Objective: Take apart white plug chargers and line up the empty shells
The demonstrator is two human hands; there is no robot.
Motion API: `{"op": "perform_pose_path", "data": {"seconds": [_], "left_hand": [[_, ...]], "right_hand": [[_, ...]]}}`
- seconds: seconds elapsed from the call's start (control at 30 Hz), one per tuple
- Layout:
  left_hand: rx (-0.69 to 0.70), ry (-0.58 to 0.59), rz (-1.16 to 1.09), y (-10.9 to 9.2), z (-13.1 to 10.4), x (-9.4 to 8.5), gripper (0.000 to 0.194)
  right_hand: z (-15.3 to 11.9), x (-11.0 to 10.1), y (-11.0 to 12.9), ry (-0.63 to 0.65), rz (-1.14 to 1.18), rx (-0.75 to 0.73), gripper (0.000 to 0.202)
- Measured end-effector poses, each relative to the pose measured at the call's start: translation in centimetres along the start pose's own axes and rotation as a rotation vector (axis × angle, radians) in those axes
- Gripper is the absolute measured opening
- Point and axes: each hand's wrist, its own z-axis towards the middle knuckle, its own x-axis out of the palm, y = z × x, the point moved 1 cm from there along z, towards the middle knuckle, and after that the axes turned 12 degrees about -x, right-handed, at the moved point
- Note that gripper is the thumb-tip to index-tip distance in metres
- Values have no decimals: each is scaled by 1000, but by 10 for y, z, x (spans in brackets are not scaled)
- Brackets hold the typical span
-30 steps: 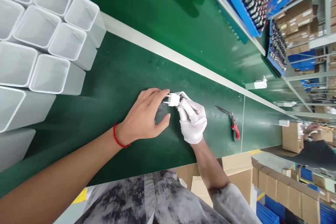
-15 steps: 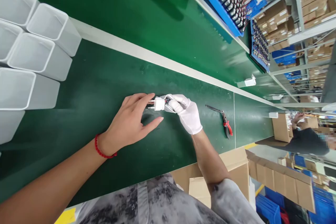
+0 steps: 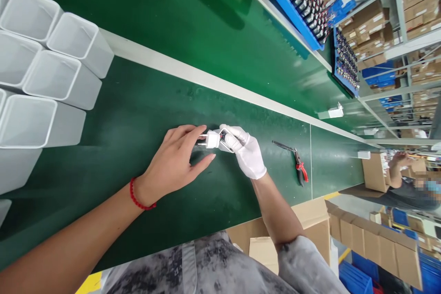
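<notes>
A small white plug-shaped part (image 3: pixel 213 139) with two metal prongs pointing left lies between my hands over the green table (image 3: pixel 144 115). My right hand (image 3: pixel 243 147), in a white glove, is closed on the part's right end, where a white casing and something dark show between the fingers. Bare, with a red cord at the wrist, my left hand (image 3: pixel 181 156) is beside the prongs, thumb and fingers apart; its fingertips are near the prongs, and whether they touch is unclear.
Pliers with red and black handles (image 3: pixel 301 172) lie right of my right hand. Clear-white bins (image 3: pixel 74 80) stand at the left. Beyond a pale rail are a blue tray (image 3: pixel 299 18) of small parts and a white piece (image 3: pixel 336 111). A person's arm shows far right, near a cardboard box (image 3: pixel 374 172).
The view has shifted slightly, so most things appear a little further right. My hands keep nearly the same pose around the white part. The far person's arm has moved.
</notes>
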Motion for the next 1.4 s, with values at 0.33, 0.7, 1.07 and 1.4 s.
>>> {"op": "perform_pose_path", "data": {"seconds": [0.33, 0.7, 1.07, 1.4], "left_hand": [[12, 9, -5, 1, 0, 0, 49], [-1, -20, -119, 3, -2, -1, 52], [-11, 10, -59, 4, 0, 2, 43], [-41, 4, -103, 3, 1, 0, 52]], "right_hand": [[-11, -17, 21, 199, -593, -441, 62], [21, -15, 26, -54, 297, -59, 37], [43, -11, 35, -99, 602, 112, 24], [45, -5, 29, 59, 523, 99, 43]]}}
